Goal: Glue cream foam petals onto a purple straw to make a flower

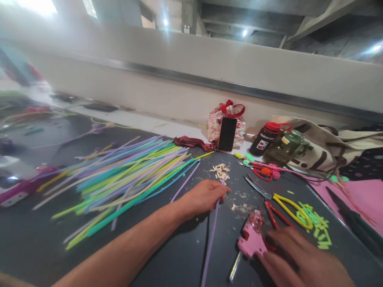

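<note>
My left hand [206, 195] is closed, pinching a long purple pipe cleaner [212, 239] near its top end. The stem hangs down toward the bottom edge of the view. At the lower right, my right hand [302, 255] is blurred, with its fingers apart beside the handle of a pink glue gun [251, 239]. The gun lies on the dark table, a glue stick [235, 268] jutting from it. Just beyond that hand are red handles [278, 215] and yellow-handled pliers [287, 203]. Small beige pieces [220, 172] lie in a pile past my left hand.
Many pastel pipe cleaners [128, 183] spread over the left side. Green cut pieces [317, 223] lie right, near a dark knife-like tool [350, 211] and pink sheet [362, 195]. A phone [226, 134], black bottle [262, 139], green bottle [285, 149] and canvas bag [320, 143] stand behind.
</note>
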